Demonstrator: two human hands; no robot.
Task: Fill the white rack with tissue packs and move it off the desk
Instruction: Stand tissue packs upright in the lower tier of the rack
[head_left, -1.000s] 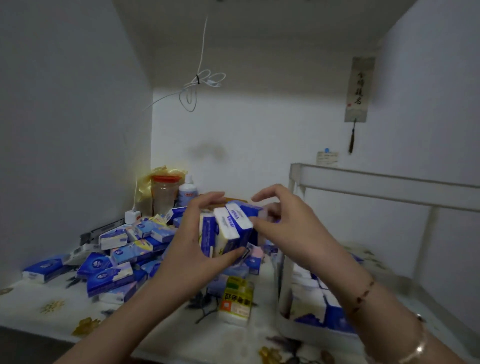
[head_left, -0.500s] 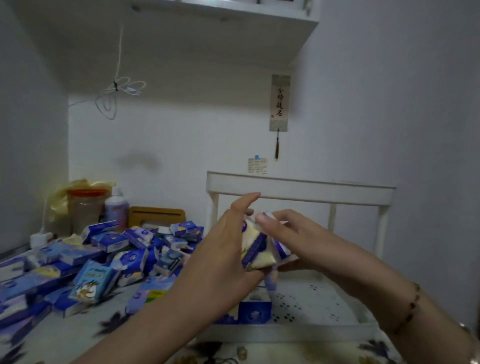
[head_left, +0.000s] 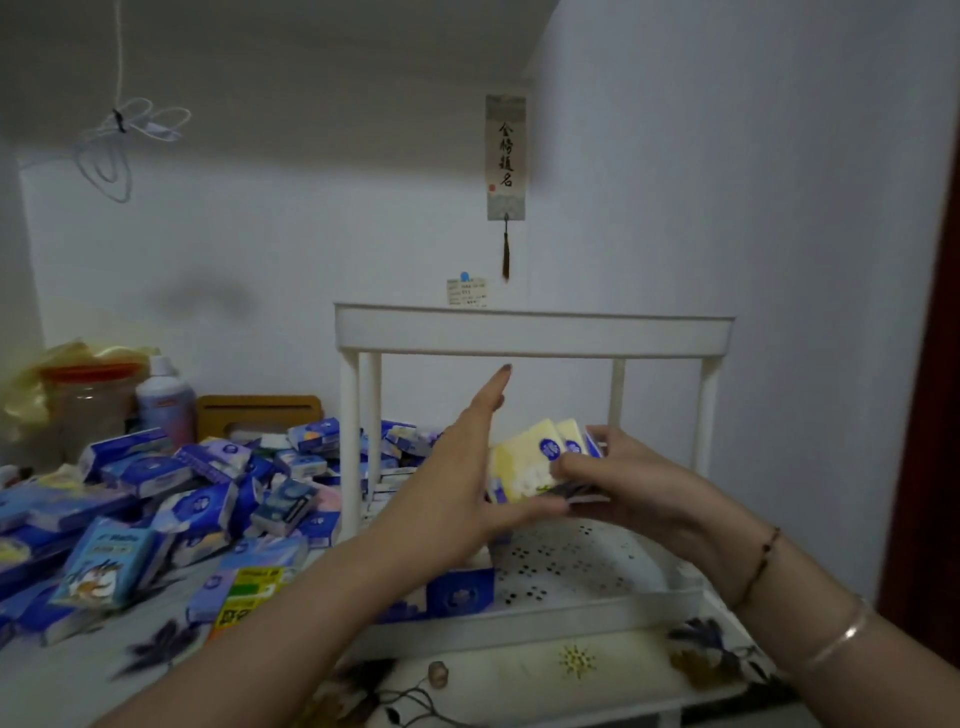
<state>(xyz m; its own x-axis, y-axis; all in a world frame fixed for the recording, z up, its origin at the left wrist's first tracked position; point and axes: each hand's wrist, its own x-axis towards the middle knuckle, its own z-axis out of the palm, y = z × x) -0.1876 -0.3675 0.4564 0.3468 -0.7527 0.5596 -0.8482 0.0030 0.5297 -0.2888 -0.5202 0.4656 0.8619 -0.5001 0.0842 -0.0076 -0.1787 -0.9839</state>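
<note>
A desk (head_left: 613, 670) with a flowered cloth stands in a pale-walled corner, a calligraphy scroll (head_left: 505, 156) hanging above. On it the white rack (head_left: 535, 332) stands at the right, a blue pack (head_left: 460, 592) lying in its lower tray. A heap of tissue packs (head_left: 171, 504) lies just left of the rack. Both hands hold a small bundle of yellow and blue packs (head_left: 540, 460) over the lower tray: the left hand (head_left: 457, 493) presses its side with straight fingers and thumb underneath, the right hand (head_left: 628, 486) curls round the other end
</note>
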